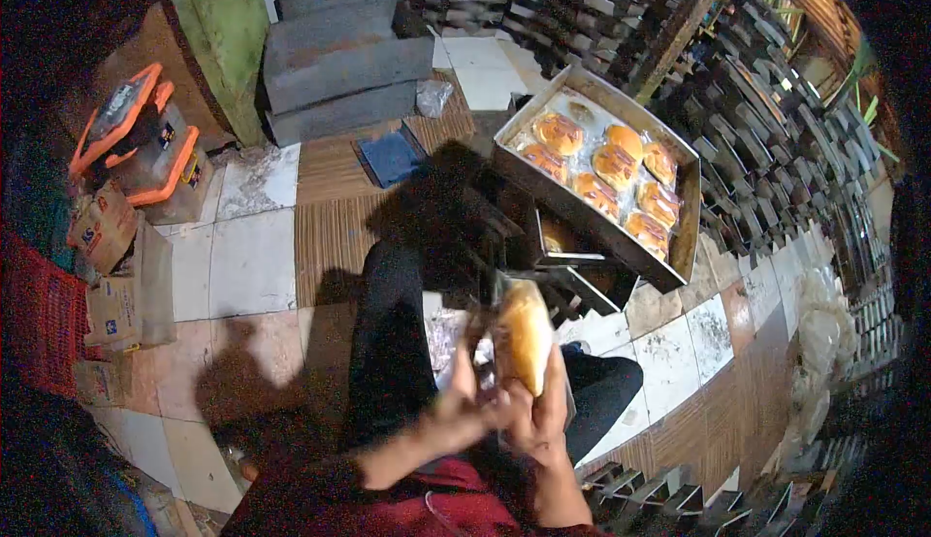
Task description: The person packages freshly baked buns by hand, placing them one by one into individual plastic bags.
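Note:
A golden-brown bread bun stands on edge in my right hand, whose fingers close round its lower part. Something thin and shiny, like clear plastic, shows about the bun's top and left side. Just left of it is my left hand, smeared by motion, with its fingers close beside the bun; I cannot tell whether they grip anything. Ahead and to the right, a deep metal tray holds several glazed buns with dark stripes, wrapped in clear plastic.
More metal trays sit under the bun tray. Stacked dark trays rise along the right and back. At left stand an orange-lidded box, cardboard boxes and a red crate. A blue flat object lies on the tiled floor.

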The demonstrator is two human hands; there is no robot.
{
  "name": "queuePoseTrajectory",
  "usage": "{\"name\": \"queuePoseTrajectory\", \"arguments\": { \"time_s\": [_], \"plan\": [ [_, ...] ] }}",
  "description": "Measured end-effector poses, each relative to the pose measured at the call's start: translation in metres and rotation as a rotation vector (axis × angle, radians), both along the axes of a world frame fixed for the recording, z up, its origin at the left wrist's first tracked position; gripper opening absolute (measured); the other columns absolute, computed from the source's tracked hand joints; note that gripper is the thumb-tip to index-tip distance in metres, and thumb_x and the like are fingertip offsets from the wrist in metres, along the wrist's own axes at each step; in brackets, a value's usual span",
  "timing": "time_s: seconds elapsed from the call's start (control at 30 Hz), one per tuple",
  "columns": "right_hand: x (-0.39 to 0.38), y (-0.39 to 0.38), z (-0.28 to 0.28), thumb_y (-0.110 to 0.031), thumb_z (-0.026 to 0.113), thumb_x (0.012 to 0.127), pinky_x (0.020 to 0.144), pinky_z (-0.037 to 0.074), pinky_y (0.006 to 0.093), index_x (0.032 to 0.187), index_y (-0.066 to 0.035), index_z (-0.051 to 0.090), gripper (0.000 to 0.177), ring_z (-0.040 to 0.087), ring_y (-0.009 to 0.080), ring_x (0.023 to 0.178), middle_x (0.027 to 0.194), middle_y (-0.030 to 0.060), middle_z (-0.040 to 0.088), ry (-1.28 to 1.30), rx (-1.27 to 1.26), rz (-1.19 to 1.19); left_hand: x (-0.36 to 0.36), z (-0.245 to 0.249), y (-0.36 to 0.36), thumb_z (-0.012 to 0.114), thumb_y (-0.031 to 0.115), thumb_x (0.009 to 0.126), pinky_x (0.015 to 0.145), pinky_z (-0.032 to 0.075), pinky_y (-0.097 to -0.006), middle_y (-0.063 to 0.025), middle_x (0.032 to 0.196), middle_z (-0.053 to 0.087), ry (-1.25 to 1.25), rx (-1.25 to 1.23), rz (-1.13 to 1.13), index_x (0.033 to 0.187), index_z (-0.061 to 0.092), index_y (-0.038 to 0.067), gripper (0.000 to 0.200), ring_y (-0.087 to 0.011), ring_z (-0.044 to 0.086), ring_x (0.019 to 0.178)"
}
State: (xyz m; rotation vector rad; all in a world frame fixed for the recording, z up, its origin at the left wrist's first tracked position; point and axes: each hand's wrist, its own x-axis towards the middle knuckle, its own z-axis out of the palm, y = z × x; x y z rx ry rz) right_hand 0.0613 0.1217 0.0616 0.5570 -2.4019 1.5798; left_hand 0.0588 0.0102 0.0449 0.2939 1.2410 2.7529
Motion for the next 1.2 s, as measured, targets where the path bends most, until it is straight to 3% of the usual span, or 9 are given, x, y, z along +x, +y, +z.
{"name": "queuePoseTrajectory", "arguments": {
  "time_s": [0.2, 0.33, 0.4, 0.53, 0.7, 0.87, 0.97, 1.07, 1.2],
  "plan": [
    [-0.017, -0.027, 0.001, -0.007, 0.056, 0.082, 0.096, 0.034, 0.0397, 0.131, 0.002, 0.027, 0.058, 0.035, 0.0431, 0.119, 0.133, 0.0274, 0.028, 0.012, 0.44, 0.034, -0.058, -0.042, -0.017, 0.048, 0.058, 0.079, 0.083, 0.047, -0.0454, -0.0216, 0.111, 0.053, -0.689, 0.295, -0.02, 0.123, 0.037, 0.01, 0.067, -0.0356, 0.056, 0.095],
    [0.009, -0.029, -0.019, -0.019, 0.064, 0.079, 0.071, 0.049, 0.038, 0.114, -0.001, 0.048, 0.042, 0.059, 0.0351, 0.083, 0.097, 0.0221, 0.057, -0.256, 0.496, 0.223, -0.081, -0.05, -0.043, 0.049, 0.06, 0.077, 0.077, 0.047, -0.0561, -0.0178, 0.113, 0.046, -0.789, 0.502, 0.091, 0.12, 0.038, 0.014, 0.064, -0.0419, 0.054, 0.092],
    [0.023, -0.028, -0.024, -0.02, 0.066, 0.077, 0.058, 0.049, 0.0346, 0.09, -0.005, 0.061, 0.02, 0.061, 0.0297, 0.065, 0.078, 0.0113, 0.061, -0.507, 0.2, 0.923, -0.09, -0.058, -0.056, 0.052, 0.059, 0.077, 0.082, 0.044, -0.0575, -0.0159, 0.117, 0.043, -0.666, 0.562, 0.131, 0.12, 0.041, 0.014, 0.063, -0.0408, 0.047, 0.106],
    [-0.003, -0.014, -0.003, -0.006, 0.061, 0.08, 0.068, 0.047, 0.0286, 0.092, -0.001, 0.058, 0.014, 0.058, 0.0163, 0.078, 0.087, 0.0064, 0.061, -0.282, 0.199, 0.13, -0.094, -0.042, -0.077, 0.041, 0.057, 0.083, 0.088, 0.039, -0.059, -0.014, 0.126, 0.039, -0.342, 0.553, 0.087, 0.129, 0.034, 0.01, 0.066, -0.0382, 0.041, 0.115],
    [-0.033, -0.022, -0.029, 0.003, 0.061, 0.077, 0.07, 0.043, 0.0247, 0.09, 0.002, 0.054, 0.015, 0.051, 0.0108, 0.074, 0.082, 0.0033, 0.056, -0.746, -0.364, 0.109, -0.078, -0.019, -0.066, 0.037, 0.057, 0.085, 0.093, 0.035, -0.0562, -0.0129, 0.132, 0.035, -0.199, 0.515, 0.114, 0.133, 0.029, 0.01, 0.068, -0.037, 0.035, 0.121],
    [-0.021, -0.029, -0.04, -0.005, 0.061, 0.078, 0.058, 0.043, 0.0381, 0.087, 0.0, 0.049, 0.016, 0.053, 0.0334, 0.068, 0.075, 0.0176, 0.054, -0.021, 0.296, 0.065, -0.07, -0.021, -0.071, 0.038, 0.061, 0.082, 0.089, 0.037, -0.06, -0.0149, 0.126, 0.042, -0.416, 0.644, 0.196, 0.128, 0.035, 0.01, 0.069, -0.0387, 0.038, 0.118],
    [-0.022, -0.027, -0.004, -0.019, 0.05, 0.087, 0.06, 0.043, 0.0391, 0.086, -0.002, 0.049, 0.017, 0.055, 0.0329, 0.069, 0.071, 0.018, 0.053, -0.559, 0.62, 0.372, -0.067, -0.025, -0.066, 0.042, 0.057, 0.082, 0.081, 0.047, -0.0517, -0.0163, 0.114, 0.05, -0.364, 0.654, 0.107, 0.122, 0.041, 0.009, 0.063, -0.0356, 0.05, 0.105],
    [-0.005, -0.012, 0.003, -0.019, 0.057, 0.083, 0.061, 0.047, 0.0328, 0.084, -0.007, 0.057, 0.012, 0.059, 0.022, 0.071, 0.074, 0.009, 0.057, -0.776, 0.127, 1.548, -0.082, -0.044, -0.069, 0.04, 0.059, 0.083, 0.077, 0.05, -0.0481, -0.0168, 0.112, 0.051, -0.364, 0.621, 0.246, 0.118, 0.044, 0.009, 0.061, -0.0349, 0.054, 0.099],
    [-0.003, 0.004, 0.012, -0.014, 0.064, 0.077, 0.07, 0.048, 0.0307, 0.092, -0.004, 0.057, 0.019, 0.059, 0.0221, 0.078, 0.085, 0.0082, 0.059, -0.374, 0.341, 0.526, -0.082, -0.023, -0.07, 0.037, 0.057, 0.085, 0.088, 0.042, -0.0516, -0.0152, 0.121, 0.046, -0.356, 0.544, 0.324, 0.125, 0.039, 0.01, 0.062, -0.0343, 0.045, 0.113]
  ]
}}
